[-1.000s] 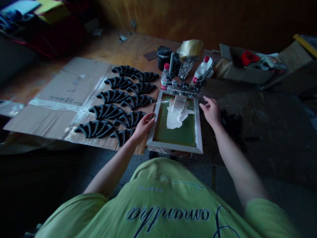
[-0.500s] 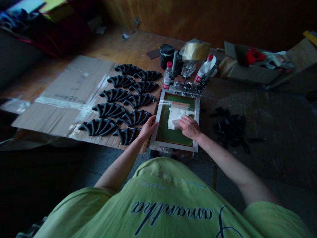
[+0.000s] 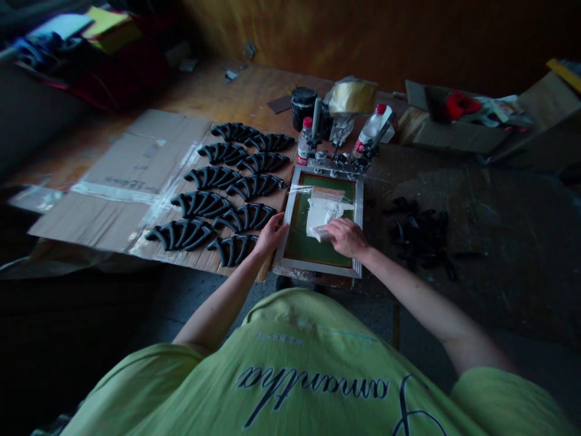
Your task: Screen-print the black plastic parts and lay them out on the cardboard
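A silver-rimmed screen printing frame point(image 3: 358, 212) with green mesh lies in front of me. White ink point(image 3: 318, 209) is spread across the middle of its mesh. My right hand point(image 3: 347, 237) is closed on a pale scraper point(image 3: 321, 234) at the near edge of the ink; the fingers hide part of it. A wooden strip point(image 3: 327, 194) lies at the ink's far edge. My left hand point(image 3: 272, 235) grips the frame's left rail, thumb towards the mesh. Just left of that hand are rows of curved black handle-like parts point(image 3: 181, 235) on flattened cardboard point(image 3: 122, 163).
Behind the frame are a metal clamp fixture point(image 3: 338, 162), two red-capped bottles point(image 3: 305, 142) and a black tub point(image 3: 302, 106). A loose pile of black parts point(image 3: 422, 233) lies to the right. An open carton point(image 3: 458, 130) stands at the back right.
My right hand and the scraper have shifted very slightly nearer to me over the mesh. The left hand stays at the frame's left rail. The camera view has tilted a little.
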A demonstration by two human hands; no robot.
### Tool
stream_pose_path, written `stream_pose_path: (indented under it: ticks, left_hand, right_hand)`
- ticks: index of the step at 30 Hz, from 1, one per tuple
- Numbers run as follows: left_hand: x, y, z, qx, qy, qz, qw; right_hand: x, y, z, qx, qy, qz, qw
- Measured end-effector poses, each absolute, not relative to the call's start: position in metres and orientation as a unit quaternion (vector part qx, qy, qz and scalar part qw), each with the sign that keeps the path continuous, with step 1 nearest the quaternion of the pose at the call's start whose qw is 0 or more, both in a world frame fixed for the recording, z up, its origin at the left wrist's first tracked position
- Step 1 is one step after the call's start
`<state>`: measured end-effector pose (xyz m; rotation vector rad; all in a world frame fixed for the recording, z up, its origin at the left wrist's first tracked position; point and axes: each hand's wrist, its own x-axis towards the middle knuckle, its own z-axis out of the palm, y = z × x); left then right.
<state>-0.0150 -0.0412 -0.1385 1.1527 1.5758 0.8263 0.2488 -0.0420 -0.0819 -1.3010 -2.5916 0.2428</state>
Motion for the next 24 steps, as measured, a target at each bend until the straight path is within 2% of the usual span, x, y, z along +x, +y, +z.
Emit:
stream_pose_path:
  ticks: [5,9,12,14,18,21,24]
  left_hand:
    - [-0.017,-0.044,-0.112,0.471,0.622,0.348,0.519]
    - [-0.020,-0.040,-0.069,0.458,0.587,0.396,0.538]
    - [-0.017,-0.022,-0.030,0.469,0.537,0.471,0.520]
    - [-0.012,-0.002,-0.006,0.476,0.492,0.529,0.502]
    - [0.001,0.046,0.029,0.496,0.446,0.557,0.494]
    - [0.007,0.063,0.034,0.499,0.450,0.563,0.481]
    - [0.012,0.040,0.012,0.474,0.472,0.557,0.492]
  right_hand:
    - [0.244,0.014,-0.052,-0.557,-0.799,0.112,0.199]
    - [0.283,0.059,-0.036,-0.596,-0.754,0.102,0.257]
    - [0.339,0.070,-0.043,-0.642,-0.681,0.088,0.342]
    - [0.363,0.064,-0.059,-0.688,-0.623,0.099,0.358]
    - [0.341,0.023,-0.102,-0.703,-0.645,0.168,0.249]
    - [0.293,-0.009,-0.124,-0.634,-0.745,0.123,0.168]
    - [0.262,-0.022,-0.129,-0.625,-0.771,0.078,0.092]
